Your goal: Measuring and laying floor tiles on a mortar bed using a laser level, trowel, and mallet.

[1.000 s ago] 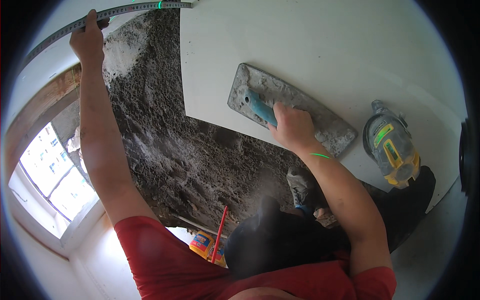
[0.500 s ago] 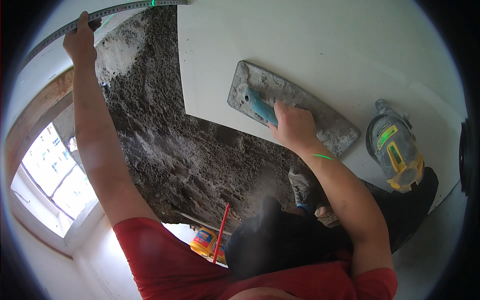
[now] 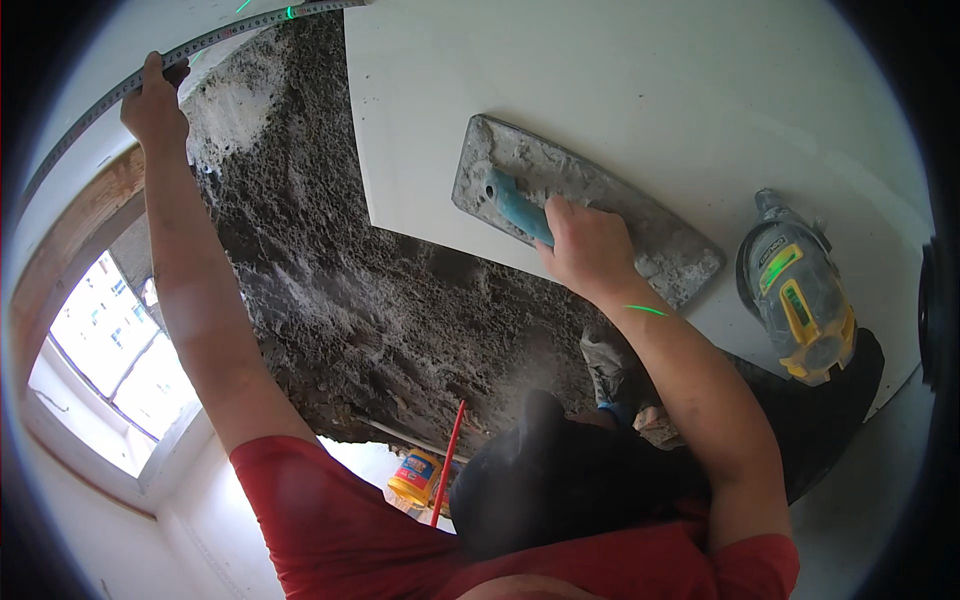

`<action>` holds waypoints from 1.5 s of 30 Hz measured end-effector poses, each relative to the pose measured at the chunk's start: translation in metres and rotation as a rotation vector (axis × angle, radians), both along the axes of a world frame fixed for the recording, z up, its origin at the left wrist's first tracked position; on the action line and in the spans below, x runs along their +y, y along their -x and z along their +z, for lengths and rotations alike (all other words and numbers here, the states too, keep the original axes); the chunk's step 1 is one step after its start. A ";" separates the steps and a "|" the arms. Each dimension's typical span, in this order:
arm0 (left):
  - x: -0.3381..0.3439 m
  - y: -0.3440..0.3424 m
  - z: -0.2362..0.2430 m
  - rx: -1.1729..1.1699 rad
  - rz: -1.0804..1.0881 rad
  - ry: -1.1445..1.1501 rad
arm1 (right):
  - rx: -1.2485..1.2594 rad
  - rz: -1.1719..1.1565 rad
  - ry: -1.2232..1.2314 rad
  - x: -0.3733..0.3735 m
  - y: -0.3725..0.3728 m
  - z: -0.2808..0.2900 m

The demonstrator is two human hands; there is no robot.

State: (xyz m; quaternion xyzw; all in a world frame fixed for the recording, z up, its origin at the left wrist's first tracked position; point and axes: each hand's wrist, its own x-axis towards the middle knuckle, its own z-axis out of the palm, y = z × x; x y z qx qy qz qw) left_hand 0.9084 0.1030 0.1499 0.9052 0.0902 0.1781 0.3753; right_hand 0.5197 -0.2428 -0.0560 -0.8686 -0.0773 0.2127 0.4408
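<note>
At the upper left, my left hand point(image 3: 155, 112) has its fingers closed on a long metal measuring tape point(image 3: 215, 38) that runs along the top edge of the picture. Its far end reaches near the corner of a large white tile point(image 3: 640, 60). My right hand point(image 3: 590, 250) grips the teal handle of a grey rectangular float point(image 3: 660, 235). The float lies against the white tile, its back smeared with dried mortar. To the right of that hand, a grey and yellow power tool point(image 3: 800, 300) with a round base rests on the tile.
Rough dark mortar point(image 3: 320, 290) lies between my arms, bordering the tile. A window point(image 3: 110, 345) with a wooden frame is at the left. Below are a yellow bucket point(image 3: 415, 475), a thin red rod point(image 3: 449, 460) and a dark, blurred object point(image 3: 550, 480). Green laser light crosses my right wrist.
The whole view has shifted slightly. My left hand sits a little lower in the picture, still on the measuring tape. My right hand keeps its grip, and the float stays on the tile.
</note>
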 end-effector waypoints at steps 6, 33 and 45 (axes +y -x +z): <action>-0.013 0.002 -0.004 -0.025 -0.012 -0.067 | -0.001 0.003 0.013 -0.001 0.001 -0.002; -0.014 0.021 -0.007 -0.046 -0.032 -0.006 | 0.040 -0.015 -0.040 0.010 -0.011 -0.006; -0.012 0.005 -0.001 -0.069 -0.045 -0.041 | -0.156 -0.265 -0.168 0.016 -0.053 0.003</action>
